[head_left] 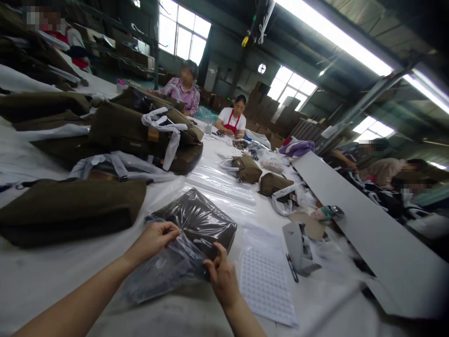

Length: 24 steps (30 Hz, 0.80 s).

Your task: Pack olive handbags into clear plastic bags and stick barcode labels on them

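Observation:
A dark olive handbag (196, 210) lies on the white table inside a clear plastic bag (164, 276), whose loose end is bunched toward me. My left hand (157, 241) pinches the plastic at the near left side of the handbag. On the near right, my right hand (224, 276) has its thumb and curled fingers on the same plastic, the fingertips partly hidden by its folds. A small pale strip shows under the film between my hands. Just beyond the wrapped handbag, a stack of flat clear plastic bags (224, 182) shines on the table.
Olive handbags (119, 126) with white-wrapped handles pile up on the left; smaller ones (245, 168) stand ahead. At right lie a printed sheet (266, 281), a pen (292, 267), a grey holder (300, 248) and a bottle (329, 213). A long white board (365, 224) borders the table. Several people work around.

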Each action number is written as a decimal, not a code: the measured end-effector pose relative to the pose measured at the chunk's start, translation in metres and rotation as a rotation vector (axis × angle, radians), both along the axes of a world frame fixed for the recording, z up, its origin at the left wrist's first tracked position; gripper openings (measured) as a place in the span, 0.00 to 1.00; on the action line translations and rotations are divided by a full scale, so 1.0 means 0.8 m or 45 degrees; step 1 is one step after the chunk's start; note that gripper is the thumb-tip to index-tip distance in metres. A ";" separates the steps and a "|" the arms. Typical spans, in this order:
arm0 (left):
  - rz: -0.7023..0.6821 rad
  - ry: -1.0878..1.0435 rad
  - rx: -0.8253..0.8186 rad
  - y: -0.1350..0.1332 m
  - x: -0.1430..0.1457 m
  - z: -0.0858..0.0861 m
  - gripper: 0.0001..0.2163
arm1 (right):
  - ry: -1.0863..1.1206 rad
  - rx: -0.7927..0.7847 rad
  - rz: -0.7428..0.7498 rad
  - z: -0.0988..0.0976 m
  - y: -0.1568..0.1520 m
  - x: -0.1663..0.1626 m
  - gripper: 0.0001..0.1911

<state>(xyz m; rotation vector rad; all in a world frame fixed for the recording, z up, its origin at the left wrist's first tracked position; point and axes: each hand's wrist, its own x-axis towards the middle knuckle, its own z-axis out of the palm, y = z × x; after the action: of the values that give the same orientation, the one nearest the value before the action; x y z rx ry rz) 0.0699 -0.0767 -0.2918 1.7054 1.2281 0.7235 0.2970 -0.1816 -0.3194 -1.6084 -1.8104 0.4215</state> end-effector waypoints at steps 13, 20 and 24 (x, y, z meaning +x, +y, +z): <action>0.010 0.469 1.127 -0.073 0.005 -0.059 0.22 | 0.040 -0.046 -0.077 -0.002 0.007 -0.009 0.16; -0.024 0.624 0.899 -0.061 0.011 -0.131 0.31 | 0.046 -0.053 -0.016 0.001 0.010 0.000 0.19; 0.009 0.528 0.809 -0.061 0.008 -0.124 0.26 | 0.060 -0.018 0.014 0.003 0.006 -0.004 0.20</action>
<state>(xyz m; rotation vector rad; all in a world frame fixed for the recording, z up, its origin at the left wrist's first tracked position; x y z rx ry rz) 0.0766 -0.1252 -0.3910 2.4684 1.3668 0.8497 0.2942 -0.1765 -0.3166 -1.5861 -1.7854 0.4746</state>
